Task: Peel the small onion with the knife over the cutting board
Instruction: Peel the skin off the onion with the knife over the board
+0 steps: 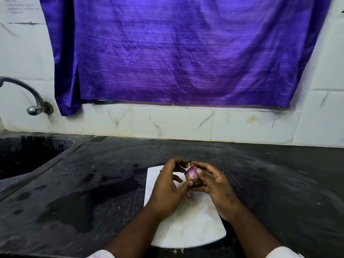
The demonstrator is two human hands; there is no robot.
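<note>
A small purple onion (pixel 192 173) is held just above the far end of the white cutting board (pixel 188 226). My right hand (pixel 214 185) cups it from the right, thumb on its side and fingers under it. My left hand (pixel 167 187) closes on it from the left, thumb against its lower side and fingertips curled over its top, where a pale strip of skin (pixel 183 167) stretches away from the onion. No knife blade shows; the hands hide whatever lies between them.
A scrap of purple peel (pixel 189 196) lies on the board under the hands. The dark counter (pixel 93 192) has wet patches left of the board. A black sink (pixel 28 155) and a tap (pixel 35 101) are at far left. Purple cloth (pixel 176 53) hangs on the wall.
</note>
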